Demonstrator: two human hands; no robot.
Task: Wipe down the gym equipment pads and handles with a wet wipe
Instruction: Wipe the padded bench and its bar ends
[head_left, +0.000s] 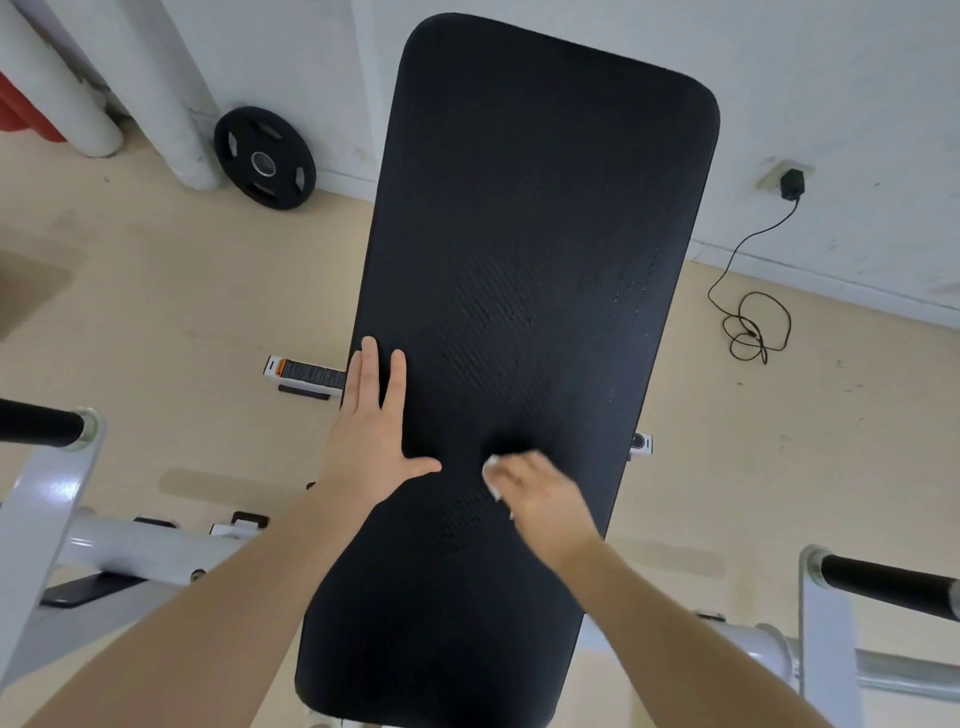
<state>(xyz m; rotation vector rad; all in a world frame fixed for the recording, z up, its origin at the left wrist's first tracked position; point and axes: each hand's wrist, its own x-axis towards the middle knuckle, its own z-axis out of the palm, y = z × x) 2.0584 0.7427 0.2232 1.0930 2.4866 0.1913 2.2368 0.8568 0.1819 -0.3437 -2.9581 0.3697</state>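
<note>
Beige gym floor (156, 291), weight plate (265, 157) against white wall. Black bench pad (524, 218) mid-wipe: left hand (371, 431) flat, fingers straight, steadying left edge; right hand (540, 493) clutching wet wipe (490, 470), pressed on pad's near half. Next, probably strokes toward far end, then black handles (883, 582). No label legible.

My left hand (371, 441) and right hand (540, 493) are both bare, with no gloves, rings or watch showing on them. My forearms are bare too, uncovered right down to the bottom edge of the view. My right hand looks blurred, so its fingers are hard to tell apart.
</note>
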